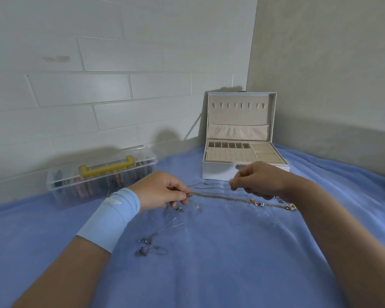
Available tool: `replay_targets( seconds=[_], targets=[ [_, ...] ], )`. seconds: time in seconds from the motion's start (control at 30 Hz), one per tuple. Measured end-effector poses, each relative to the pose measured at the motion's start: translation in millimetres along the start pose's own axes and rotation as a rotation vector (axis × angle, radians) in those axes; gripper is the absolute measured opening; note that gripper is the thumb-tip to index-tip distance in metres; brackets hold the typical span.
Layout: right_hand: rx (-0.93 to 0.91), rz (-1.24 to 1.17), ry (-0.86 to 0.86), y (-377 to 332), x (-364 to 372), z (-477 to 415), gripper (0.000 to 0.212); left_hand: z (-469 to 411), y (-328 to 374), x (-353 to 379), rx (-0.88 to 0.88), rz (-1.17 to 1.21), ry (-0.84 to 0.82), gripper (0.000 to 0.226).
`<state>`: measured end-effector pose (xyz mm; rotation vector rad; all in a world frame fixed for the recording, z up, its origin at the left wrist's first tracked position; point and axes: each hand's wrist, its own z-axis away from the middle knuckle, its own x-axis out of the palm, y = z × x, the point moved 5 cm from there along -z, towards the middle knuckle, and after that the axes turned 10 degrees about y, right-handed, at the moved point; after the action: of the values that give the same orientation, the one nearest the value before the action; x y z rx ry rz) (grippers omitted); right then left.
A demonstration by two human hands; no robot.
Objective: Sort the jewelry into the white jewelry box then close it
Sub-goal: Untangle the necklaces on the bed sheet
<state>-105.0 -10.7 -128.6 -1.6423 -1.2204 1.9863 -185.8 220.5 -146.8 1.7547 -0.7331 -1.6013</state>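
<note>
- Centre of frame: thin gold-coloured chain necklace (209, 186) stretched just above blue fleece blanket (209, 263); one end pinched by left hand (162, 192), thumb and fingers curled tight on it; other end pinched by right hand (256, 178), fingertips closed on the strand
- Just below, flat on the blanket: gold-coloured chain with small coloured beads (259, 204), passing under the right wrist; cannot tell whether joined to the held strand
- Lower centre: tangle of thin silver-coloured chains with dark pendants (152, 241); apart from both hands
- Right of centre, behind the right hand: white rectangular jewelry box (218, 171); lid standing upright, beige lining and compartments showing; all chains outside it, in front
- Left of centre, by white tiled wall (98, 85): clear plastic storage case with yellow handle (107, 168); lid on
- Left wrist: light blue fabric wristband (111, 216)
</note>
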Motion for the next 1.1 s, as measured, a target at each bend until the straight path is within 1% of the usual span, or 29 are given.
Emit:
replay_targets(
  seconds=[0.13, 0.23, 0.3, 0.37, 0.47, 0.57, 0.73, 0.83, 0.93, 1.0, 1.1],
  targets=[
    [0.011, 0.098, -0.136, 1.4, 3.3, 5.6, 0.019, -2.6, 5.6, -4.9, 0.136, -0.189, 0.129, 0.015],
    [0.009, 0.107, -0.198, 1.5, 0.5, 10.0, 0.015, -3.9, 8.2, -7.6, 0.193, -0.173, 0.192, 0.012],
    [0.015, 0.105, -0.190, 2.3, -6.9, 11.2, 0.013, -6.6, 9.5, -9.1, 0.222, -0.150, 0.212, 0.012],
    [0.025, 0.112, -0.163, 3.9, -17.0, 11.7, 0.011, -9.8, 13.9, -9.2, 0.247, -0.142, 0.213, 0.012],
    [0.032, 0.115, -0.139, 8.1, -31.0, 14.1, 0.013, -16.4, 20.3, -6.3, 0.222, -0.149, 0.189, 0.013],
    [0.077, 0.141, -0.115, 16.9, -41.0, 19.4, 0.016, -23.1, 23.5, -1.0, 0.185, -0.238, 0.158, 0.014],
    [0.175, 0.356, -0.123, 40.6, -51.8, 30.3, 0.014, -30.0, 19.1, 10.5, 0.130, -0.457, 0.131, 0.013],
    [0.236, 0.399, -0.112, 50.0, -54.2, 34.2, 0.007, -28.9, 18.3, 18.3, 0.117, -0.525, 0.116, 0.011],
    [0.261, 0.478, -0.126, 53.8, -54.3, 37.6, 0.007, -29.9, 21.5, 23.0, 0.155, -0.590, 0.107, 0.011],
    [0.265, 0.543, -0.105, 55.6, -56.2, 39.1, 0.006, -31.0, 24.8, 25.4, 0.182, -0.615, 0.100, 0.011],
    [0.279, 0.613, -0.060, 55.5, -58.6, 39.5, 0.013, -32.6, 25.7, 29.9, 0.195, -0.649, 0.078, 0.009]
  ],
)
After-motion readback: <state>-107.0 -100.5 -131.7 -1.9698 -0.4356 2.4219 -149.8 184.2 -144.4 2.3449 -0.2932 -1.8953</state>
